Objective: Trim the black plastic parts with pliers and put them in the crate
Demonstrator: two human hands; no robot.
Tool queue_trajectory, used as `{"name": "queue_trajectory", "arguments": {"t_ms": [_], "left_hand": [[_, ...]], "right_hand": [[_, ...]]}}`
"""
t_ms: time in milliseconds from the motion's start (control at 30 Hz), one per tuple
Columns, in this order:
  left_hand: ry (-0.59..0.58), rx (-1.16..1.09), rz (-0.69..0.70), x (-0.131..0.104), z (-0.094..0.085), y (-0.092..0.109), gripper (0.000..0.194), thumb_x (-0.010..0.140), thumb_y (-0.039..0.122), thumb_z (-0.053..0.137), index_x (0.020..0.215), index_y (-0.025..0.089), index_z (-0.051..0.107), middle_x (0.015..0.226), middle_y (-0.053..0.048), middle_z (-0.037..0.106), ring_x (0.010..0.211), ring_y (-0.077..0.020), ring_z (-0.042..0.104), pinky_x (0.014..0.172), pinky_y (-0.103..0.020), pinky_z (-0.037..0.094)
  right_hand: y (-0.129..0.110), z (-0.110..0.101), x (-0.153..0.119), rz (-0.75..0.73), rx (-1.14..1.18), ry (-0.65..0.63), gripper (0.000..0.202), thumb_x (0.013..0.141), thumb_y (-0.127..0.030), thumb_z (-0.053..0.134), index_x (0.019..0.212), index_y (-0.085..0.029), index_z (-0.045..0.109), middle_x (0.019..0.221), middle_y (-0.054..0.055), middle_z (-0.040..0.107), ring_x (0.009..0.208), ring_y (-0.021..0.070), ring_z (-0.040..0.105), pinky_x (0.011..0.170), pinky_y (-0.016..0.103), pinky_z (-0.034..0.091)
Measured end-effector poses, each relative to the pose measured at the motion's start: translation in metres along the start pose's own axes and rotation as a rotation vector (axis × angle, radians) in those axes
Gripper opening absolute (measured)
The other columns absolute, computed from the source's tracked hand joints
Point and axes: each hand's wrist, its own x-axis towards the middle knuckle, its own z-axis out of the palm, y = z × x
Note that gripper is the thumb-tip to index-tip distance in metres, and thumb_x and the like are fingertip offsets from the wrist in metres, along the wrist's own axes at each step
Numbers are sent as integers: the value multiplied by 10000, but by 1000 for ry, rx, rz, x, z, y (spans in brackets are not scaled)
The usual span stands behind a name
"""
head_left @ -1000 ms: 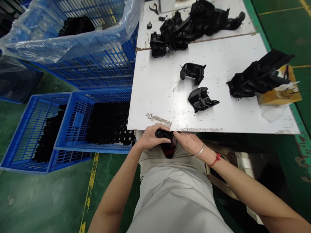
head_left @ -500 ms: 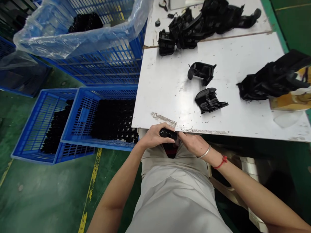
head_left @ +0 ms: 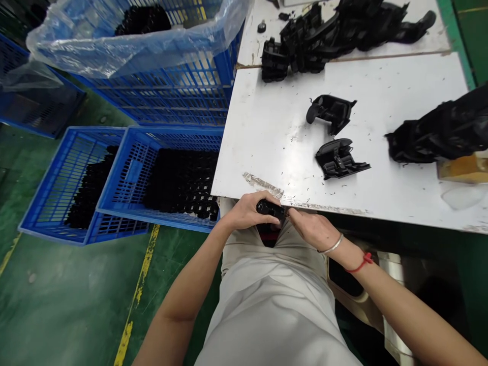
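My left hand (head_left: 249,211) is closed around a small black molded plastic part (head_left: 271,209) at the table's front edge, just above my lap. At the part's right end is my right hand (head_left: 310,227), its fingers pinched together; whatever they hold is too hidden to name. On the white table (head_left: 267,137) beyond my hands lie two loose black plastic parts, a curved one (head_left: 331,113) and a ribbed one (head_left: 339,160). Small black trimmings are scattered around them.
Black parts are heaped (head_left: 343,35) at the table's back, and a stack (head_left: 438,127) of them stands at the right by a yellowish box (head_left: 465,168). Left of the table are blue crates (head_left: 131,173) holding black parts, below a larger plastic-lined crate (head_left: 152,96).
The view has shifted slightly, so the table things sit further right. My right hand has drawn slightly away from the part's end; my left hand keeps its hold.
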Motion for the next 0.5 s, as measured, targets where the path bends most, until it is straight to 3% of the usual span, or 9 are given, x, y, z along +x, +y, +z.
{"name": "queue_trajectory", "arguments": {"t_ms": [500], "left_hand": [[-7, -2, 9, 1, 0, -1, 385, 666, 383, 787, 963, 172, 663, 1018, -76, 693, 986, -219, 644, 865, -302, 492]], "right_hand": [[-4, 3, 11, 56, 37, -95, 261, 956, -206, 267, 1010, -143, 514, 732, 76, 622, 569, 159, 518, 485, 276, 168]]}}
